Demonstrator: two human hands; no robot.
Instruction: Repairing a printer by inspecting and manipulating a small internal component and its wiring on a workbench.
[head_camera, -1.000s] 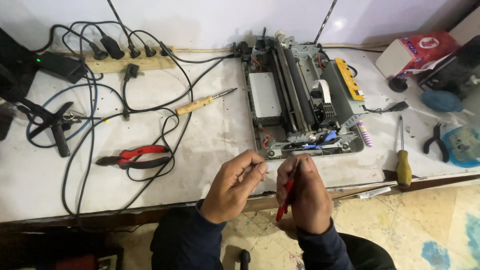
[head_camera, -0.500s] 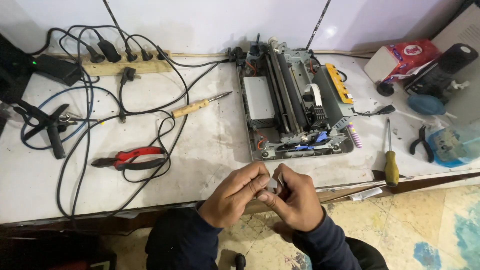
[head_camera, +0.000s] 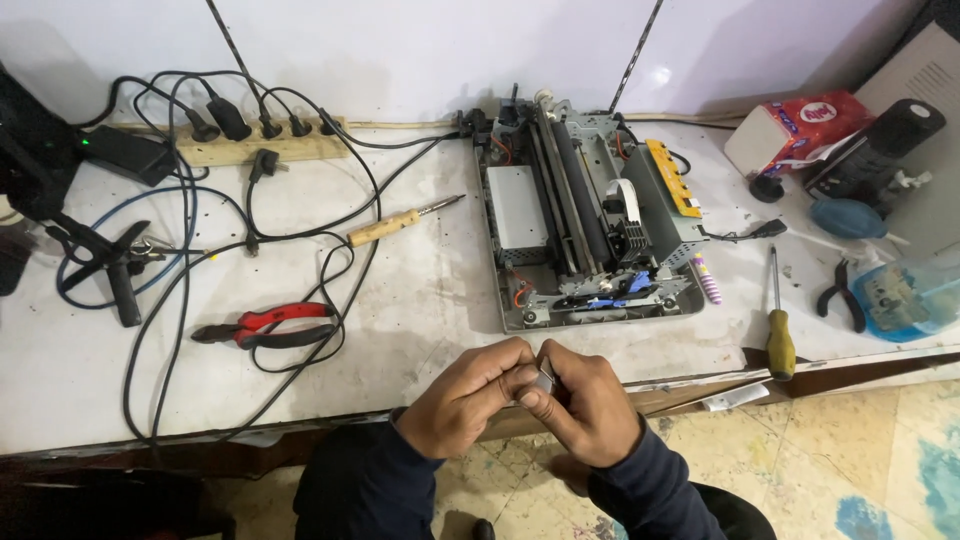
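Left hand (head_camera: 470, 398) and right hand (head_camera: 585, 405), pinched together on a small grey part (head_camera: 543, 379) before the opened printer (head_camera: 590, 225), apparently inspecting it; refitting demands careful alignment.

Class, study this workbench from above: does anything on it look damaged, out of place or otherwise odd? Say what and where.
The printer at the back of the bench lies with no cover, its rollers and ribbon cable bare. A soldering iron lies loose among tangled cables. Both hands pinch a small grey part off the bench edge.
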